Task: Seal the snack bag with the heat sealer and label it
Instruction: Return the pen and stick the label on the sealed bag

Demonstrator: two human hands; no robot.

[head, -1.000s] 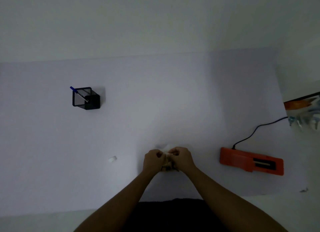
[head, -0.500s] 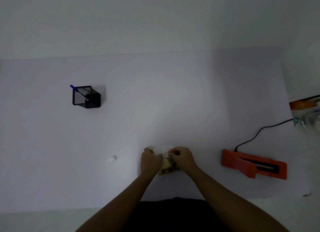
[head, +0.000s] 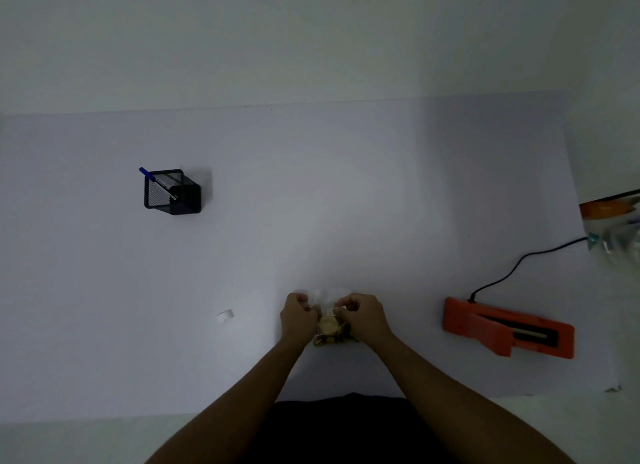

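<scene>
A small clear snack bag (head: 330,326) with round tan snacks lies on the pale table near its front edge. My left hand (head: 298,316) pinches the bag's top left part. My right hand (head: 363,316) pinches the top right part, and the clear open end sticks out beyond my fingers. The orange heat sealer (head: 507,326) lies flat to the right of the bag, with a black cable (head: 519,264) running off to the right. A small white label (head: 225,315) lies on the table to the left of my left hand.
A black mesh pen holder (head: 172,192) with a blue pen (head: 147,174) stands at the back left. At the right edge sit an orange object (head: 606,209) and crumpled clear plastic (head: 620,242). The table (head: 311,204) ends at a white wall.
My hands have shifted slightly apart on the bag top, so more of the snacks and the clear upper end show between them. The view has drifted a little.
</scene>
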